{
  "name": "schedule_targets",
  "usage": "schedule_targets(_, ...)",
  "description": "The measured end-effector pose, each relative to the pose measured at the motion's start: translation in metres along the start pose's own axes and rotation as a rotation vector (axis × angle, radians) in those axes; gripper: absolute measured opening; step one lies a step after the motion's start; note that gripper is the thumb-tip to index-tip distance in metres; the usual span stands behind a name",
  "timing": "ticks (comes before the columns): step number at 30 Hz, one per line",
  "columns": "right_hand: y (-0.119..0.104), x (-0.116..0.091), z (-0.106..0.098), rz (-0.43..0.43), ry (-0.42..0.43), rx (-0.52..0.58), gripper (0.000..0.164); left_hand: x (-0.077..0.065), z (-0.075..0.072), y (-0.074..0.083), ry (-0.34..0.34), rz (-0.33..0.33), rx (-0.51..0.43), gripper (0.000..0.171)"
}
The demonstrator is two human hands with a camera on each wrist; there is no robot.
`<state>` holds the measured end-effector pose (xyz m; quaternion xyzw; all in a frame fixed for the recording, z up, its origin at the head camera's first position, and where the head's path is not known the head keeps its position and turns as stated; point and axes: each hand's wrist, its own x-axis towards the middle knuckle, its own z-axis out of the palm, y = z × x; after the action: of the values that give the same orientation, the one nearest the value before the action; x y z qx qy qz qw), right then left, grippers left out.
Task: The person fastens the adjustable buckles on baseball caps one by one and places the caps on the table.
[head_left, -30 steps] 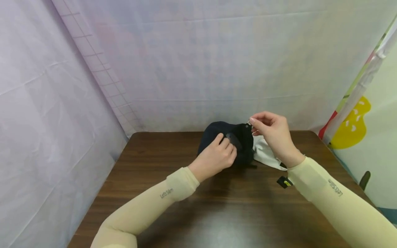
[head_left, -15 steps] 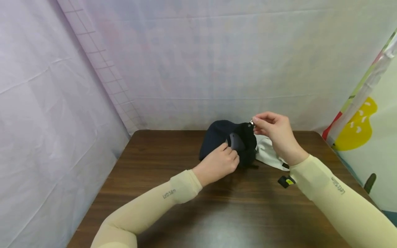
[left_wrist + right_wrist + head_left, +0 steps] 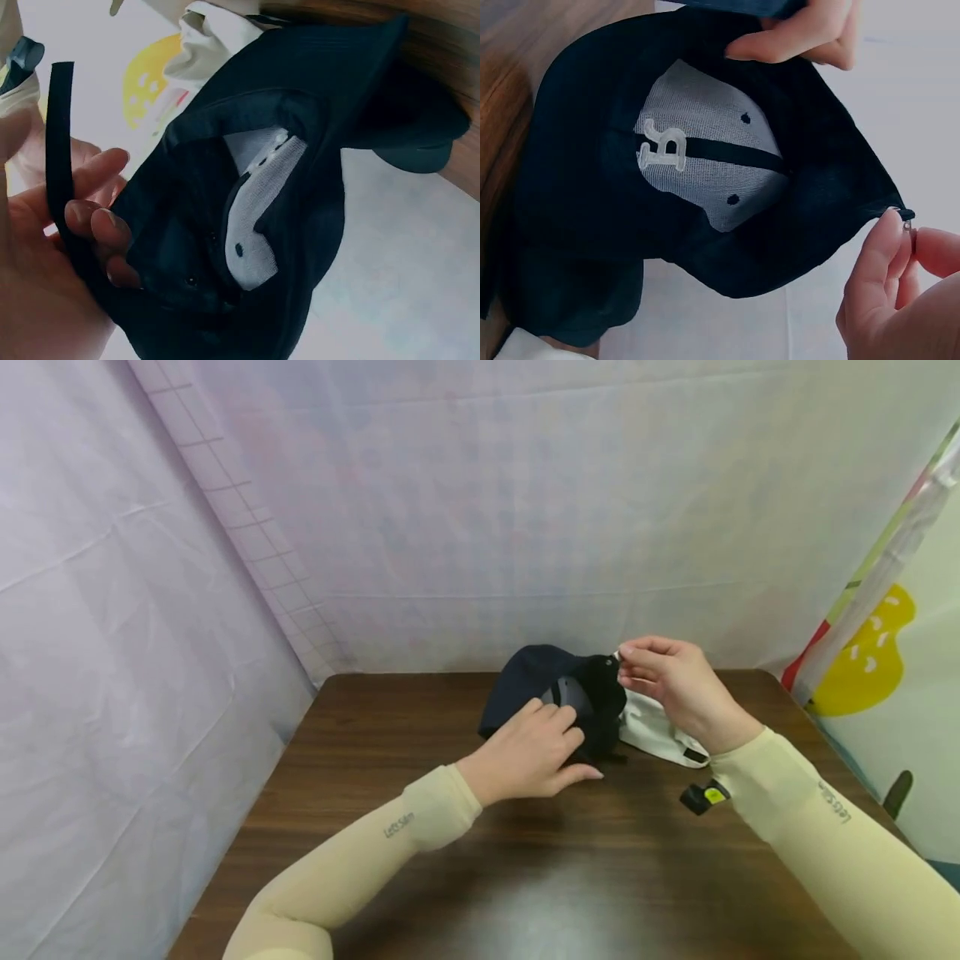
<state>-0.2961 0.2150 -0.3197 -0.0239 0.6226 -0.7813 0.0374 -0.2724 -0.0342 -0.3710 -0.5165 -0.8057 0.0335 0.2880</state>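
Note:
A dark navy baseball cap (image 3: 517, 689) is tipped so its inside faces me, with grey lining and black seam tape showing. At its near edge my left hand (image 3: 525, 752) has its fingers curled and its thumb stretched out to the right. The left wrist view shows those fingers bent around the cap's dark back strap (image 3: 58, 135), whose end sticks up loose. My right hand (image 3: 678, 693) pinches the small metal buckle (image 3: 908, 226) at the opposite side of the cap's back opening. Reversed stitched lettering (image 3: 664, 146) appears inside the crown.
Behind and right of the cap, a white fabric item (image 3: 651, 731) with a black patch lies on the brown wooden table (image 3: 390, 718). White cloth (image 3: 480, 510) hangs along the back and left. The right wrist's small black camera (image 3: 703, 796) juts out below the sleeve.
My left hand has loosened from a closer grip, and its thumb now points right. The right hand and buckle have shifted slightly right, turning more of the cap's inside into view.

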Motion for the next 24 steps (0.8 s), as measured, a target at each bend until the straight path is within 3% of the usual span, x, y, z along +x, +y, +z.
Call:
schedule_targets(5,-0.003,-0.001,-0.003,0.016,-0.029,0.015,0.022,0.003,-0.012,-0.001,0.028,-0.033,-0.14,0.042)
schedule_targets(9,-0.006,-0.003,-0.006,0.054,-0.117,0.023,0.021,0.001,-0.019,-0.005,0.009,-0.081,-0.265,0.031)
schedule_targets(14,-0.006,-0.006,-0.014,0.137,-0.243,0.056,0.012,-0.003,-0.028,-0.014,0.047,-0.188,-0.61,0.014)
schedule_targets(18,-0.003,-0.007,-0.019,0.166,-0.285,0.108,0.016,-0.007,-0.033,-0.024,0.084,-0.274,-0.832,0.009)
schedule_targets(24,0.0,-0.008,-0.025,0.178,-0.355,0.093,0.019,-0.01,-0.034,-0.035,0.123,-0.353,-0.965,0.013)
